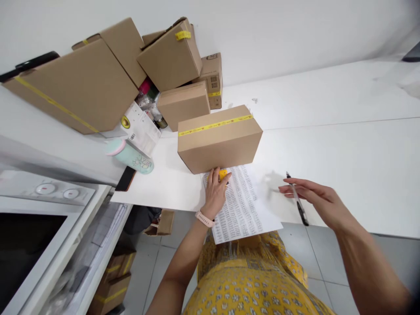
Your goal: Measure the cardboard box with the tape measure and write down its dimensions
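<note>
My left hand, with a pink wristband, is closed around a small yellow object; my fingers hide part of it, so its kind does not show. It rests on a printed sheet of paper, whose near end sticks out over the table edge. Just beyond my fingertips stands a closed cardboard box with yellow tape along its top, covering the sheet's far end. On the right, my right hand holds a pen between thumb and fingers, slightly above the white table.
Several cardboard boxes are stacked against the wall at the back left. A mint bottle leans by a white carton. At lower left sits a white microwave-like appliance. The white table extends to the right.
</note>
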`<move>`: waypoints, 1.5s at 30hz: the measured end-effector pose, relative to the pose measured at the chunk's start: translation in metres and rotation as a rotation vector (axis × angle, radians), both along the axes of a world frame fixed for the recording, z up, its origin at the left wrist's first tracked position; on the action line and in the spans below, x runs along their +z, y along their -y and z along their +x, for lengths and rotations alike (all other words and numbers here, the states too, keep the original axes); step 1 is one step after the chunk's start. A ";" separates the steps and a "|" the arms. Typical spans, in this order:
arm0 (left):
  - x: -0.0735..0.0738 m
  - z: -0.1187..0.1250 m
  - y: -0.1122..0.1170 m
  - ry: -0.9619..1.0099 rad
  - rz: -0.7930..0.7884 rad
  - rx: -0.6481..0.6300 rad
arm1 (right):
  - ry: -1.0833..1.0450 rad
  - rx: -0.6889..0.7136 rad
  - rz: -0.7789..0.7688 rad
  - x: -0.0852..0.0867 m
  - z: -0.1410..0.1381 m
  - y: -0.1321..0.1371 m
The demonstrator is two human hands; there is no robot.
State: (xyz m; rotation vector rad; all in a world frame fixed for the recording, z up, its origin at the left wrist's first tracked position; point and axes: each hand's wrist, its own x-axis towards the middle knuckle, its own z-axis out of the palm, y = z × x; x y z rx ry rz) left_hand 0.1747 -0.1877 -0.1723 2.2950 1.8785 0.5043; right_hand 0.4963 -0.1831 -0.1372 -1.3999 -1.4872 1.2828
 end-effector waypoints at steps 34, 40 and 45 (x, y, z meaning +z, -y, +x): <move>-0.011 0.064 0.082 -0.223 -0.067 -0.303 | -0.023 -0.074 0.109 -0.056 -0.083 0.010; -0.009 0.064 0.081 -0.174 -0.089 -0.294 | 0.014 -0.150 0.151 -0.055 -0.084 0.010; -0.008 0.065 0.082 -0.188 -0.098 -0.295 | 0.019 -0.126 0.169 -0.044 -0.087 0.010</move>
